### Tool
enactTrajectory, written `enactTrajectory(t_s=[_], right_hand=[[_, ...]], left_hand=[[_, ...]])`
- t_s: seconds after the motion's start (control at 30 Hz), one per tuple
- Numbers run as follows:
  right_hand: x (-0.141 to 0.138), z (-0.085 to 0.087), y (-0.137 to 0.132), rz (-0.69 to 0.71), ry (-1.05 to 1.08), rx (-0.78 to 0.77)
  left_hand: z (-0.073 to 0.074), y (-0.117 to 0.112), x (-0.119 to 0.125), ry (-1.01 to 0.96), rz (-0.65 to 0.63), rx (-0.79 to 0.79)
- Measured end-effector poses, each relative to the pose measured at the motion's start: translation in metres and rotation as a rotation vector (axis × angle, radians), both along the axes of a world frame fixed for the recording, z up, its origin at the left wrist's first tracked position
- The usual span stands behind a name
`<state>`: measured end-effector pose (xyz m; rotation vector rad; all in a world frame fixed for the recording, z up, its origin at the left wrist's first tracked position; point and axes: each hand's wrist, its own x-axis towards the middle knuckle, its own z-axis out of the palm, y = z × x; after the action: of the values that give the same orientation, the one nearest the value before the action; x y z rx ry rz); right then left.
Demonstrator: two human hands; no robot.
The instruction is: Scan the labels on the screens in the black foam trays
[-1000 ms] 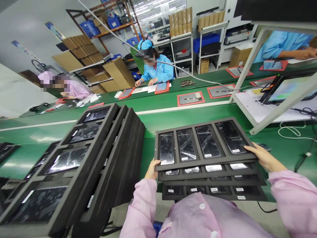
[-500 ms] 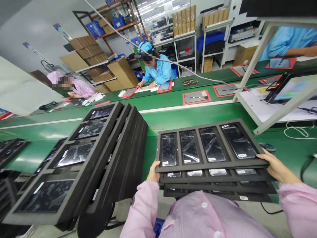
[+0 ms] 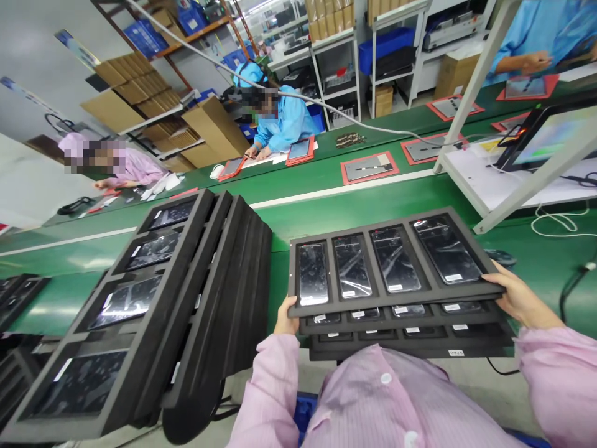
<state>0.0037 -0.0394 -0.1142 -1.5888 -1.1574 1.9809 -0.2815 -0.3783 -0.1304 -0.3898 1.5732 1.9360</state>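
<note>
A stack of black foam trays (image 3: pixel 396 298) lies in front of me, its top tray holding several phones (image 3: pixel 394 260) with film on their screens. My left hand (image 3: pixel 285 317) grips the near left corner of the top tray, thumb over its edge. At the right end my right hand (image 3: pixel 515 294) grips that same tray, fingers curled round its rim. The top tray sits a little apart from the trays beneath.
A taller, tilted stack of foam trays with phones (image 3: pixel 153 298) stands to my left. Behind runs a green conveyor bench (image 3: pixel 326 211) with red mats (image 3: pixel 368 167). A white stand with a monitor (image 3: pixel 541 140) is at right. Other workers sit across the line.
The top tray has shifted slightly up and left with both hands on it. My head has tipped, so the far shelves sit higher in view.
</note>
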Motion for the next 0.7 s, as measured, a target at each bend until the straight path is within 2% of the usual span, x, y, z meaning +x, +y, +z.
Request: enactTrajectory(t_s=[0.23, 0.37, 0.5, 0.7], right_hand=[[-0.009, 0.01, 0.002, -0.03, -0.032, 0.007], [-0.01, 0.013, 0.0, -0.03, -0.062, 0.039], [-0.009, 0.013, 0.008, 0.06, -0.115, 0.147], [-0.019, 0.011, 0.021, 0.111, -0.073, 0.238]], left_hand=[[-0.006, 0.009, -0.003, 0.023, -0.048, 0.031], [0.003, 0.007, -0.005, 0.091, -0.12, 0.044], [0.012, 0.006, -0.014, 0.206, -0.226, 0.0], [0.017, 0.016, -0.036, 0.265, -0.265, -0.055]])
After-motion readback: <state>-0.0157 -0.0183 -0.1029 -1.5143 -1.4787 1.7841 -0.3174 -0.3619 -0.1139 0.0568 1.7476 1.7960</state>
